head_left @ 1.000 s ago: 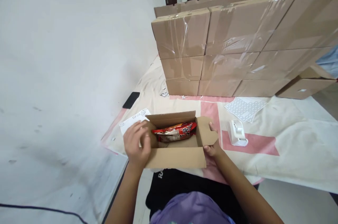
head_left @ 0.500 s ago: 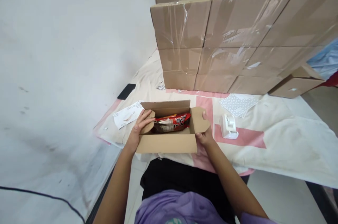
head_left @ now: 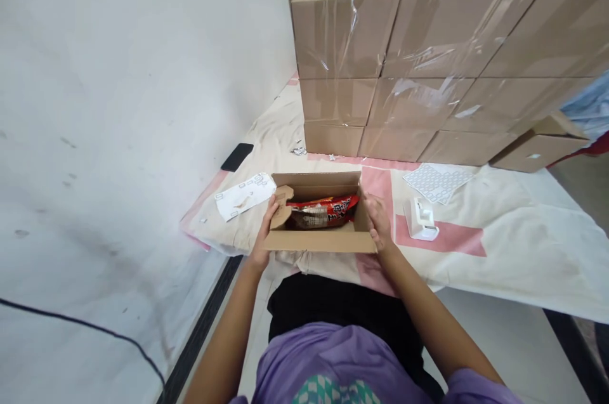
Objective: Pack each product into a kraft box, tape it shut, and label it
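An open cardboard box sits at the table's near edge, between my two hands. Inside it lies a red and dark snack packet with pale lettering. My left hand grips the box's left end, thumb and fingers at the side flap, which leans inward. Against the outside of the right end is my right hand, its fingers wrapped along that wall. The right side flap no longer shows above the box. The front flap is folded out toward me.
Taped cardboard boxes are stacked across the back. A white tape dispenser and patterned paper sheets lie to the right. At left are a printed paper and a black phone near the wall. Another open box stands far right.
My right hand has shifted from the spread right flap to the box's outer right wall, and that flap has gone from sight. The view has shifted slightly.
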`<state>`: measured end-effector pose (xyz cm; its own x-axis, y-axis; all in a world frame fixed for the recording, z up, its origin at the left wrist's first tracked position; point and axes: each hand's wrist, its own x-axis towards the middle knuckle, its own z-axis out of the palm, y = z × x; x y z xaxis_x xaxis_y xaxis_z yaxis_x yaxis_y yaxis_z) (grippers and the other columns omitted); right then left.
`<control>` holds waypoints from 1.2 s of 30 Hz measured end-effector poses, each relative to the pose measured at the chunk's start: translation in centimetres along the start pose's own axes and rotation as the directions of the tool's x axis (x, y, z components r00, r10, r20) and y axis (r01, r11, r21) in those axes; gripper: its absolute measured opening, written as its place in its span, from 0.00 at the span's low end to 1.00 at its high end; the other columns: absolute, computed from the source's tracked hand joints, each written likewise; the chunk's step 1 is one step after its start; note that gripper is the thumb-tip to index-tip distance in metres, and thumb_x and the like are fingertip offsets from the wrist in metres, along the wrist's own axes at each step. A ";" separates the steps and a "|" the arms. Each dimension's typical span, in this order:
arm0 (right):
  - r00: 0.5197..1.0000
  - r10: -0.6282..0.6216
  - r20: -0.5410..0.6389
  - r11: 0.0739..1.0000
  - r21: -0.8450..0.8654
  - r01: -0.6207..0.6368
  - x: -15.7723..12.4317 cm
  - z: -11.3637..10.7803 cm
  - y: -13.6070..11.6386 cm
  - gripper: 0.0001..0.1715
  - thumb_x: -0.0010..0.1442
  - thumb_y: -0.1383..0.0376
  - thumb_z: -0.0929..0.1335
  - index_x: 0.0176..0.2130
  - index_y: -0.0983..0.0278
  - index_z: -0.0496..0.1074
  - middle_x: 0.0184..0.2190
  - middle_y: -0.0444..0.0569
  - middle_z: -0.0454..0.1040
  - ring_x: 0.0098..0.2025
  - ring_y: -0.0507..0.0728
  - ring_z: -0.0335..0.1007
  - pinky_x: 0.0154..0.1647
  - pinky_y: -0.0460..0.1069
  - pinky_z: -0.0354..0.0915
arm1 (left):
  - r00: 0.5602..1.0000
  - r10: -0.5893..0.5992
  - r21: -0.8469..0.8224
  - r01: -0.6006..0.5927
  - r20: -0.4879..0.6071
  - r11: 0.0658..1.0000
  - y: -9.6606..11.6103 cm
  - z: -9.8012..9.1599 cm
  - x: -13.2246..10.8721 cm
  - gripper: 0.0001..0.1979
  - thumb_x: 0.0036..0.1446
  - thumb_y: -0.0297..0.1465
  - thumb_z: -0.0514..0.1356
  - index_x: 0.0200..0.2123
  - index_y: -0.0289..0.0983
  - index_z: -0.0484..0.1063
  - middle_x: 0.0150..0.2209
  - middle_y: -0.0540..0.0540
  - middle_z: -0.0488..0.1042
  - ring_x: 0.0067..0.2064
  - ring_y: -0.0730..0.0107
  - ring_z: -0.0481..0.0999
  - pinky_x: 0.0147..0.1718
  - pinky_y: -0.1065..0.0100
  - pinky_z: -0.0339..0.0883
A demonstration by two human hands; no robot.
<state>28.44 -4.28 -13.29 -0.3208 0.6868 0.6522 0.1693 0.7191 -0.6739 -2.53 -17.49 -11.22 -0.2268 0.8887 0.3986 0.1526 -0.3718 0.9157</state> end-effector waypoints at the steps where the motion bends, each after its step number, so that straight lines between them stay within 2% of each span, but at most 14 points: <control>1: 0.999 -0.048 -0.012 0.999 -0.002 0.048 0.1 0.0 -0.3 0.42 0.62 0.33 0.57 0.63 0.50 0.69 0.67 0.53 0.68 0.64 0.72 0.66 0.64 0.76 0.59 | 1.000 -0.006 0.006 0.006 -0.016 1.000 -0.2 0.2 0.1 0.30 0.66 0.51 0.60 0.68 0.50 0.65 0.77 0.48 0.51 0.78 0.57 0.48 0.77 0.52 0.43; 4: 0.978 -0.203 -0.051 0.979 -0.018 0.202 0.3 -0.1 -0.8 0.35 0.67 0.41 0.57 0.64 0.50 0.70 0.67 0.52 0.69 0.64 0.72 0.67 0.62 0.76 0.60 | 0.999 0.034 0.014 -0.034 -0.030 0.999 -0.3 1.0 0.7 0.32 0.65 0.58 0.55 0.64 0.47 0.67 0.76 0.44 0.53 0.77 0.53 0.51 0.75 0.48 0.48; 7: 0.972 -0.228 -0.060 0.974 -0.015 0.228 0.7 -0.4 -0.9 0.35 0.69 0.43 0.56 0.64 0.51 0.71 0.66 0.52 0.70 0.64 0.73 0.67 0.63 0.77 0.60 | 0.995 0.079 0.092 -0.073 -0.065 0.993 0.4 2.2 1.3 0.32 0.66 0.61 0.49 0.54 0.42 0.71 0.71 0.39 0.60 0.73 0.49 0.60 0.72 0.45 0.56; 10: 0.982 -0.086 -0.168 0.994 0.057 0.097 1.1 -0.9 -0.6 0.41 0.65 0.34 0.57 0.63 0.53 0.71 0.63 0.55 0.72 0.66 0.75 0.66 0.65 0.77 0.59 | 0.997 -0.014 0.151 0.026 -0.080 0.988 1.7 4.4 2.1 0.31 0.69 0.57 0.46 0.62 0.42 0.63 0.68 0.36 0.62 0.70 0.50 0.64 0.68 0.49 0.61; 14: 0.927 0.147 -0.345 0.970 0.236 -0.066 1.6 -1.8 -0.3 0.49 0.60 0.38 0.66 0.72 0.52 0.53 0.61 0.58 0.72 0.66 0.73 0.67 0.63 0.73 0.65 | 0.997 -0.077 0.137 0.079 -0.025 0.987 2.6 7.4 3.5 0.26 0.70 0.49 0.51 0.65 0.44 0.58 0.70 0.37 0.58 0.71 0.50 0.61 0.66 0.51 0.62; 17: 0.919 0.205 -0.337 0.958 0.260 -0.118 1.9 -2.3 -0.4 0.54 0.59 0.37 0.66 0.74 0.53 0.48 0.69 0.58 0.63 0.72 0.72 0.59 0.67 0.72 0.62 | 0.993 -0.118 0.100 0.119 -0.013 0.988 2.2 8.1 5.0 0.32 0.65 0.42 0.54 0.70 0.47 0.50 0.72 0.40 0.56 0.70 0.50 0.61 0.63 0.52 0.65; 20: 0.939 0.253 -0.232 0.928 0.331 -0.168 2.1 -2.6 -0.8 0.58 0.58 0.35 0.66 0.76 0.52 0.45 0.75 0.55 0.55 0.75 0.73 0.52 0.69 0.72 0.59 | 0.984 -0.172 0.076 0.169 0.039 0.983 1.8 7.5 6.4 0.44 0.57 0.34 0.55 0.74 0.51 0.41 0.76 0.45 0.50 0.68 0.52 0.63 0.60 0.54 0.67; 23: 0.944 0.274 -0.182 0.902 0.388 -0.187 2.2 -2.8 -1.2 0.58 0.59 0.36 0.67 0.76 0.51 0.44 0.75 0.53 0.56 0.75 0.73 0.54 0.68 0.72 0.62 | 0.988 -0.152 0.060 0.150 0.038 0.987 1.9 6.8 7.4 0.48 0.51 0.29 0.55 0.74 0.55 0.45 0.76 0.49 0.52 0.65 0.56 0.66 0.57 0.56 0.68; 25: 0.946 0.256 -0.200 0.913 0.373 -0.168 2.3 -3.0 -1.2 0.58 0.58 0.36 0.67 0.76 0.50 0.45 0.73 0.52 0.59 0.74 0.73 0.55 0.69 0.71 0.60 | 0.993 -0.118 0.107 0.115 0.020 0.988 2.2 6.5 7.8 0.44 0.50 0.28 0.55 0.71 0.54 0.55 0.71 0.49 0.60 0.62 0.57 0.68 0.56 0.57 0.69; 26: 0.950 0.242 -0.196 0.924 0.347 -0.163 2.3 -3.1 -1.2 0.56 0.58 0.35 0.67 0.75 0.50 0.49 0.72 0.52 0.60 0.74 0.73 0.55 0.70 0.71 0.59 | 0.995 -0.092 0.170 0.085 0.037 0.982 2.4 6.4 7.9 0.38 0.52 0.28 0.55 0.68 0.52 0.63 0.68 0.49 0.64 0.62 0.57 0.68 0.57 0.55 0.68; 28: 0.963 0.206 -0.173 0.953 0.261 -0.156 2.4 -3.5 -1.2 0.47 0.60 0.35 0.66 0.69 0.51 0.63 0.71 0.51 0.62 0.74 0.74 0.55 0.71 0.71 0.57 | 0.993 -0.026 0.347 -0.015 0.112 0.938 3.0 6.1 8.0 0.25 0.59 0.27 0.53 0.56 0.48 0.76 0.63 0.48 0.71 0.63 0.54 0.67 0.60 0.50 0.64; 30: 0.971 0.163 -0.173 0.979 0.154 -0.137 2.4 -3.8 -1.2 0.38 0.62 0.35 0.64 0.59 0.53 0.74 0.70 0.51 0.64 0.73 0.75 0.57 0.72 0.72 0.55 | 0.980 0.044 0.515 -0.140 0.195 0.846 3.8 5.9 8.0 0.21 0.65 0.26 0.50 0.49 0.46 0.80 0.60 0.48 0.76 0.64 0.52 0.64 0.63 0.45 0.59; 33: 0.972 0.117 -0.205 0.992 0.071 -0.104 2.5 -4.0 -1.5 0.35 0.65 0.36 0.61 0.54 0.55 0.76 0.68 0.53 0.67 0.70 0.74 0.61 0.70 0.73 0.56 | 0.953 0.142 0.670 -0.289 0.266 0.684 5.6 6.2 7.9 0.20 0.68 0.25 0.51 0.51 0.45 0.80 0.58 0.49 0.80 0.66 0.49 0.63 0.63 0.42 0.56; 36: 0.971 0.098 -0.219 0.994 0.069 -0.085 2.6 -3.9 -1.9 0.33 0.66 0.38 0.61 0.55 0.55 0.76 0.67 0.53 0.68 0.69 0.73 0.64 0.69 0.72 0.58 | 0.931 0.150 0.778 -0.360 0.332 0.514 7.5 7.6 7.8 0.16 0.69 0.27 0.56 0.54 0.44 0.78 0.58 0.48 0.80 0.63 0.50 0.71 0.63 0.43 0.55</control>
<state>30.93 -3.40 -8.97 -0.0910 0.7605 0.6429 0.1312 0.6491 -0.7493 4.15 -11.34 -1.64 0.1309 0.8610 0.4915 0.9088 -0.3023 0.2876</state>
